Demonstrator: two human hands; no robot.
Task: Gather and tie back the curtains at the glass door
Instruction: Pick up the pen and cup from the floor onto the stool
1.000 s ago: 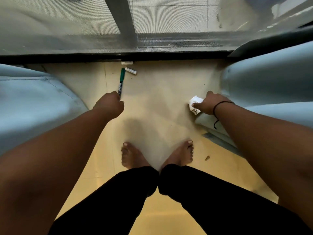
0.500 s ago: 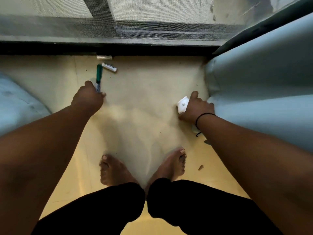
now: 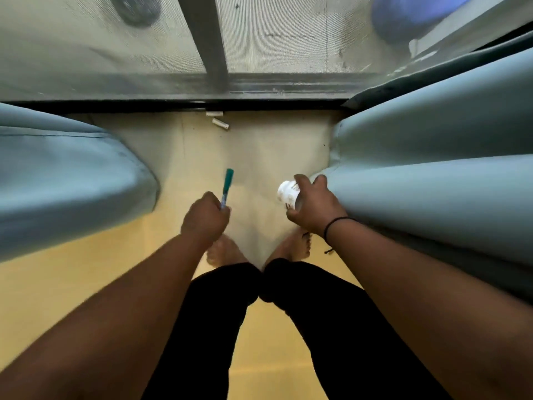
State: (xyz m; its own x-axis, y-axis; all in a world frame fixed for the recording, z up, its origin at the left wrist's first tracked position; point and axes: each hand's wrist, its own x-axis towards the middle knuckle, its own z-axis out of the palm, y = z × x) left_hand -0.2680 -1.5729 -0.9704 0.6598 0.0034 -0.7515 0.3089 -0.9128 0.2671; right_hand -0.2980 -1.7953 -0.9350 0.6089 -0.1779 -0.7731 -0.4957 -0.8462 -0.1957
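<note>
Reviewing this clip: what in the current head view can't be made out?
- White object gripped by the right hand: fingers cover part; identity unclear.
- Two small white pieces by the door track: too small.
- Curtains: tops cut off by frame edges; no tie-back visible.
- Beyond the mesh door: blurred.

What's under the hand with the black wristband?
The right hand grips a crumpled white paper. Beneath it shows pale floor and bare toes; the foot's remainder is covered.

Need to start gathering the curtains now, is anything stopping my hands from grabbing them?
Yes: both hands are full. The left hand holds a green marker; the right hand grips a white object. The right curtain lies right beside the right hand, the left curtain off to the left, nothing else between.
</note>
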